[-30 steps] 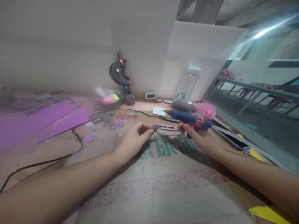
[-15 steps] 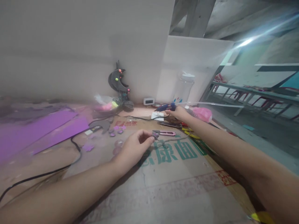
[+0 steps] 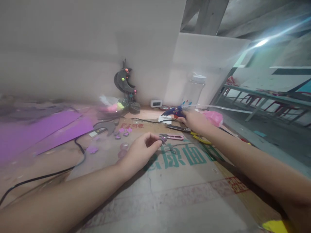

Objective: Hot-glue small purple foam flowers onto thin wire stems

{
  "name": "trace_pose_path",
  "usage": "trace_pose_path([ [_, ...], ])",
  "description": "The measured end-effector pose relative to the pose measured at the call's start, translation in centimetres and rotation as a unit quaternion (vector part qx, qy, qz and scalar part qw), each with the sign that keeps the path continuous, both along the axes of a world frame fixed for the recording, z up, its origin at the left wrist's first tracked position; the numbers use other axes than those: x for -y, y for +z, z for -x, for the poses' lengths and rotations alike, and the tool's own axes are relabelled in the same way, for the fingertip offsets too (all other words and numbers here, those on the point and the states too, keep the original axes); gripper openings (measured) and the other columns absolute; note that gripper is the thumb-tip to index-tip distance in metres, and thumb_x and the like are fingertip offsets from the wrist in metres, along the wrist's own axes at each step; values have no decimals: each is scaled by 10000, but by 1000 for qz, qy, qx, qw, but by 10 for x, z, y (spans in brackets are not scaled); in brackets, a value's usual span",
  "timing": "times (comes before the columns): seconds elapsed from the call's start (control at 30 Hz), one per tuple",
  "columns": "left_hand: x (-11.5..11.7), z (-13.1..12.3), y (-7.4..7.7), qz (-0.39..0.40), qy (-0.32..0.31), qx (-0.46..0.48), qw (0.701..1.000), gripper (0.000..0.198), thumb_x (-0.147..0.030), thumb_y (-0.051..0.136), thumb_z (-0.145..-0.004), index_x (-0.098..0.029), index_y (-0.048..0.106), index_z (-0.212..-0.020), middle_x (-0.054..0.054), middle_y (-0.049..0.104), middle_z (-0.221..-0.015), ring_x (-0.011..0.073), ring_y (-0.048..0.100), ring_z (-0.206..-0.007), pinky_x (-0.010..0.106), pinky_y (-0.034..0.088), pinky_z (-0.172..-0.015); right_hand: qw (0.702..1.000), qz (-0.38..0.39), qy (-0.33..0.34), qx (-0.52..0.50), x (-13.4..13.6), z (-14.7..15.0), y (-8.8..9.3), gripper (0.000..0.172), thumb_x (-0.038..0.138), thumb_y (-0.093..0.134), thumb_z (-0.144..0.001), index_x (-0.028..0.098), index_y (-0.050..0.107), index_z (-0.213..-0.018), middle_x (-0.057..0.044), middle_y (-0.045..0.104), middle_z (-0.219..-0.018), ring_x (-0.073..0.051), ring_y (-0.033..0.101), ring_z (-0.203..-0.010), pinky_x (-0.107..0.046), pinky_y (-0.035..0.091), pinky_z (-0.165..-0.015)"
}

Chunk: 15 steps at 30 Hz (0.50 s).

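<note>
Between thumb and forefinger, my left hand pinches a small purple piece above the printed cardboard. A grey cord trails from near it to the right. My right hand is wrapped round a blue glue gun, its nozzle pointing left over a white paper. Pink-handled snips lie just past my left fingertips. Dark scissors rest below the glue gun. Several small purple flower pieces sit left of the snips.
Purple sheets and a black cable lie at left. Against the wall stand a dark crescent ornament, a small white clock and a clear bottle. A pink bag is behind my right hand.
The view has shifted slightly. My right hand and the glue gun remain over the white paper, and my left hand keeps its pinch on the purple piece.
</note>
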<state>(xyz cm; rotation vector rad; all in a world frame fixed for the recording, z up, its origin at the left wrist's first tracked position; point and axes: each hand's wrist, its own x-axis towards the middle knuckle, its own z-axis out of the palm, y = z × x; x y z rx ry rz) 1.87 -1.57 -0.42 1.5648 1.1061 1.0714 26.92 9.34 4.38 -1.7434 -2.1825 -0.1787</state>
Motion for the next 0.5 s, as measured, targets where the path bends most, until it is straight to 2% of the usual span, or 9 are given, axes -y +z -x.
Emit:
trace_pose_path([
  [0.07,0,0,1,-5,4,-2,1000,190,-366,640,-829,-181,630,-869,42,680,-864,171,619,-800,282,459,-708,995,-13,87,-41,25,9,4,283,402,508,-932,163,655,-962,-143,707,-1034,-265,634,-983,-365,436,-861],
  [0.13,1,0,2,-15,13,-6,1000,183,-361,633,-832,-183,635,-873,38,681,-861,171,621,-796,284,459,-710,971,29,145,-187,52,23,0,249,410,498,-931,188,610,-917,-81,709,-982,-202,642,-875,-323,472,-779],
  [0.2,2,0,4,-27,25,-9,999,173,-351,629,-832,-184,642,-875,36,685,-866,171,621,-795,285,456,-716,923,119,170,-324,77,38,-9,244,433,574,-876,201,504,-852,-50,695,-944,-140,610,-686,-276,482,-629],
  [0.27,2,0,5,-38,36,-8,999,162,-339,629,-829,-183,640,-873,35,689,-876,172,621,-802,285,454,-727,871,215,179,-405,95,52,-21,311,427,631,-830,224,395,-823,-36,678,-1002,-87,545,-545,-242,446,-504],
  [0.33,2,1,5,-44,37,-7,998,160,-334,623,-833,-182,634,-882,34,688,-888,173,619,-814,286,452,-737,848,234,196,-434,106,61,-32,334,366,677,-789,228,375,-820,-13,658,-964,-63,495,-507,-225,421,-476],
  [0.4,2,1,5,-44,37,-11,998,167,-339,620,-837,-183,630,-894,33,686,-890,174,616,-815,287,449,-731,848,221,215,-431,110,64,-37,287,299,673,-789,227,404,-860,23,620,-843,-77,509,-547,-221,422,-504],
  [0.5,0,1,3,-38,37,-17,998,172,-346,628,-833,-184,627,-892,29,682,-878,173,611,-803,288,445,-718,883,149,240,-375,109,60,-38,236,243,641,-820,221,474,-986,61,542,-692,-104,520,-604,-229,421,-563],
])
